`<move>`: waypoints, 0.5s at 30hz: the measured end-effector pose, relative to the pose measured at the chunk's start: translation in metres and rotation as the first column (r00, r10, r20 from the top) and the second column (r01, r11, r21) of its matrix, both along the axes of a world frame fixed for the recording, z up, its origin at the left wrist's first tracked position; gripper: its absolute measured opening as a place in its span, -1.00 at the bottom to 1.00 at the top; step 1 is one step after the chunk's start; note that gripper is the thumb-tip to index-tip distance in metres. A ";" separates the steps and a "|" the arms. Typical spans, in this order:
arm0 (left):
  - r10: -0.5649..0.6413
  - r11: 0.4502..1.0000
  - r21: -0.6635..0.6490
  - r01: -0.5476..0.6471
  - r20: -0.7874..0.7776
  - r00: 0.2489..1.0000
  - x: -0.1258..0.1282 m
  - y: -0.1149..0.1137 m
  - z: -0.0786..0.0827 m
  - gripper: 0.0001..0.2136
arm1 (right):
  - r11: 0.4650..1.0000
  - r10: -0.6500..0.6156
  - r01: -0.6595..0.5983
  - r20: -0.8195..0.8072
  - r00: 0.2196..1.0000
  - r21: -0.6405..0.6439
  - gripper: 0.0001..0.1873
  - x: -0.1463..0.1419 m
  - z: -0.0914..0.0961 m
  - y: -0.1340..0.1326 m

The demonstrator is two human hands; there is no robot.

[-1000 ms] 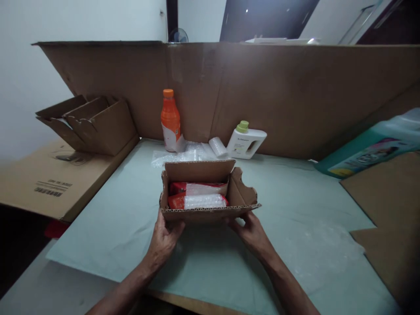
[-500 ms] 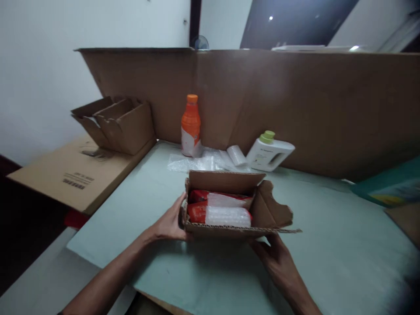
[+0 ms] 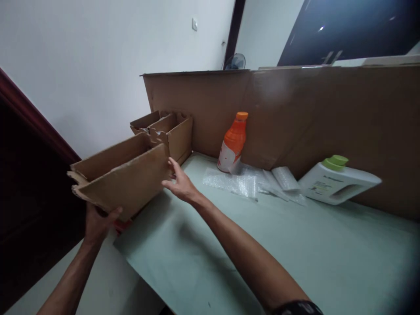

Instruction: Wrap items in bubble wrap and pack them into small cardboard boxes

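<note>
Item: open-topped cardboard box [image 3: 131, 183], tilted, apparently raised, across the left edge of the worktop [image 3: 278, 245]; contents hidden behind its near wall.
Left hand [image 3: 100, 221]: closed about the box's lower left part, thumb on the near wall, fingers mostly concealed beneath.
Right hand [image 3: 179, 181]: half open, thumb and fingertips at the box's right end; whether gripping or only steadying, cannot tell.
Adjoining, beyond: open cardboard boxes [image 3: 180, 138], near the worktop's far left corner; contact with the item unclear.
Below: red object [image 3: 121, 225], mostly hidden.
Along the worktop's far edge, left to right: orange-capped bottle [image 3: 233, 142], bubble wrap sheet [image 3: 229, 181], bubble wrap roll [image 3: 285, 178], white green-capped jug [image 3: 339, 181]; cardboard panel [image 3: 328, 113] behind.
Risks, as judged: a slip on the right would leave the weight on one corner, and the box could drop past the left edge; further tilt could spill anything inside; the ragged rim could snag the boxes beyond and shove them.
</note>
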State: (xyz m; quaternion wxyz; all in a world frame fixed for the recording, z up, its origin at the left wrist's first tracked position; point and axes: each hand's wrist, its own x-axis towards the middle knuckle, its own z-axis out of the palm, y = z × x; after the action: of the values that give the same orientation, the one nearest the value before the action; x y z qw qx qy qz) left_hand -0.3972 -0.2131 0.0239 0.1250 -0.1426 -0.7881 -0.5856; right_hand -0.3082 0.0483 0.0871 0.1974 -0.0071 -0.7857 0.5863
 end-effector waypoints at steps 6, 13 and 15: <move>0.173 0.984 0.041 -0.172 -0.027 0.985 -0.054 -0.009 0.001 -0.24 | 0.991 0.129 -0.133 0.105 0.986 0.033 -0.16 -0.013 -0.022 -0.037; 0.136 0.989 0.052 -0.135 -0.023 0.990 -0.109 0.022 0.001 -0.24 | 0.998 0.051 -0.038 0.267 0.962 -0.054 -0.34 0.065 -0.059 -0.017; 0.129 0.991 0.031 -0.128 -0.031 0.991 -0.117 0.030 0.002 -0.27 | 0.998 0.024 -0.006 0.311 0.950 -0.058 -0.35 0.090 -0.061 -0.012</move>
State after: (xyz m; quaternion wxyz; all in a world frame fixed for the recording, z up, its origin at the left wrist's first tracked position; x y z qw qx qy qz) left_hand -0.5139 -0.1828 0.0254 0.1776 -0.0994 -0.7849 -0.5852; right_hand -0.2185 0.0367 0.0265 0.0661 -0.0993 -0.7903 0.6011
